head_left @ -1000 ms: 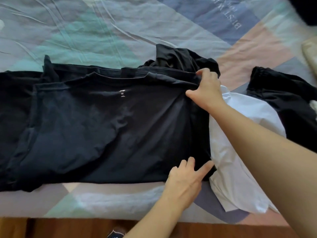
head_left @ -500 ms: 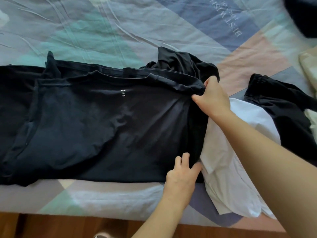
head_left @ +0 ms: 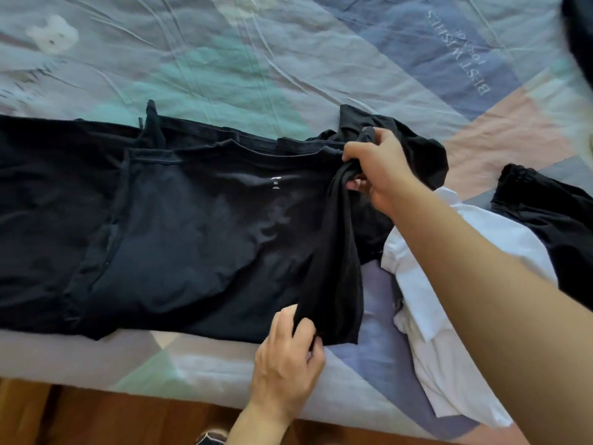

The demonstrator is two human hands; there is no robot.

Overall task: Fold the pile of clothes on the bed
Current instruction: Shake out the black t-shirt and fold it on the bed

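Black shirt [head_left: 199,239] lies spread on the bed [head_left: 256,59]; right hand [head_left: 378,168] grips its far right edge, left hand [head_left: 288,358] pinches its near corner; white shirt [head_left: 449,348] beside.

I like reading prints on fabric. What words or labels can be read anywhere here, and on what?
"BEST WISHES", upside down from this view, on the bedsheet; a second line beside it is too blurred to read.
Small white neck print inside the black T-shirt: too small to read.
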